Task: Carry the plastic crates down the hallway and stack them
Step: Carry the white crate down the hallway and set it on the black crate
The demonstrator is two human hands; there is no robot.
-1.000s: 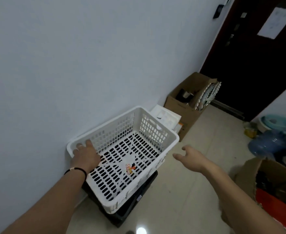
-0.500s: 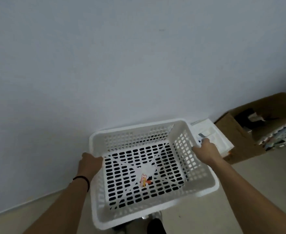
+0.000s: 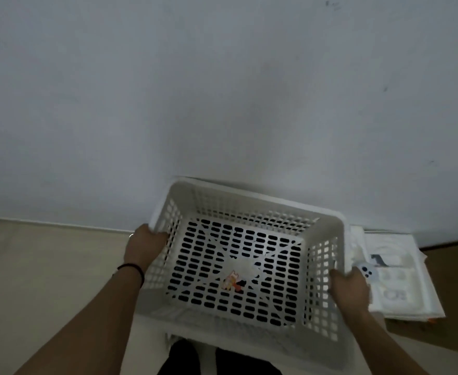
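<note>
A white perforated plastic crate [image 3: 249,212] is held in front of me, close to the white wall. My left hand [image 3: 142,246] grips its left rim, a black band around the wrist. My right hand [image 3: 351,289] grips the right rim. Inside, on the slotted bottom, lies a small orange and white scrap [image 3: 232,284]. Something dark [image 3: 184,355] shows under the crate's near edge; I cannot tell what it is.
The white wall [image 3: 222,90] fills the upper view and meets the beige floor [image 3: 46,266] on the left. A stack of white flat packs [image 3: 395,272] lies right of the crate. A brown cardboard box [image 3: 455,288] sits at the right edge.
My right hand has taken hold of the crate's right rim. The crate now sits between both hands and has come off the black crate it rested on. My view has turned toward the wall.
</note>
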